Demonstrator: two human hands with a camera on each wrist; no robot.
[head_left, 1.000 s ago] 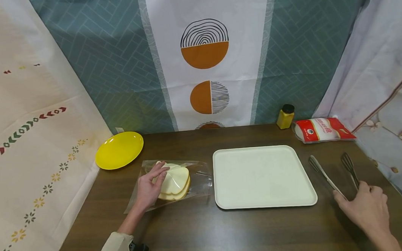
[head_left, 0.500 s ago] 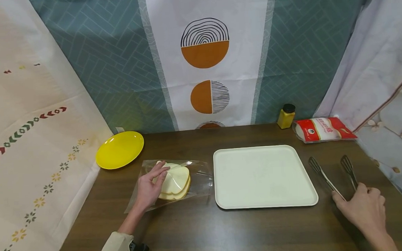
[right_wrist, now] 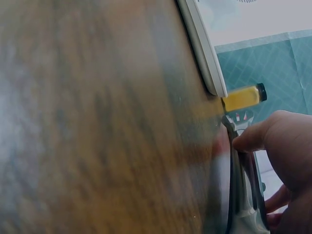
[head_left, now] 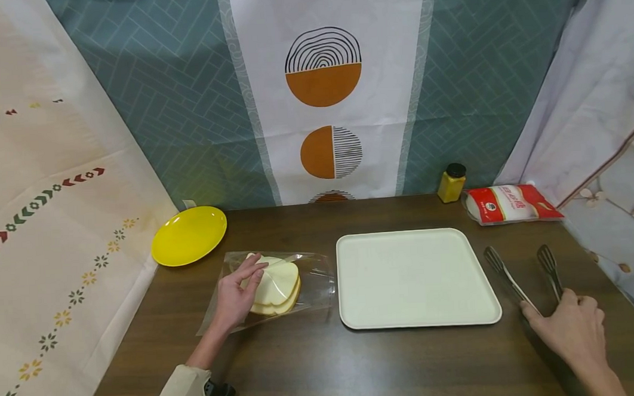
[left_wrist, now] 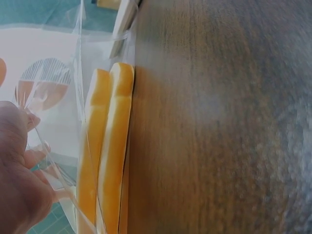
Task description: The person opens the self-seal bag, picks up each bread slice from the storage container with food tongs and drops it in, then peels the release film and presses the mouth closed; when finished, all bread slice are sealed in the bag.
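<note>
My left hand (head_left: 237,295) pinches the upper film of a clear plastic bag (head_left: 316,282). Inside that bag lie two bread slices (head_left: 277,282), stacked with yellow-brown crusts; the left wrist view shows those crusts side-on, with the film lifted off them. On the right, my right hand (head_left: 571,325) grips a pair of metal tongs (head_left: 509,279) by its arms, thumb on one side and fingers on the other. Its slotted heads point away from me and stand spread apart. Up close in the right wrist view, the thumb presses on the metal of the tongs (right_wrist: 236,170).
A cream rectangular tray (head_left: 418,279) lies between the bag and the tongs. At the back left is a yellow plate (head_left: 189,236). A yellow bottle with a black cap (head_left: 451,184) and a red and white packet (head_left: 513,204) sit at the back right, near the cloth walls.
My right hand and the tongs have shifted slightly left, nearer the tray. The left hand and the bag with the bread stay as they were.
</note>
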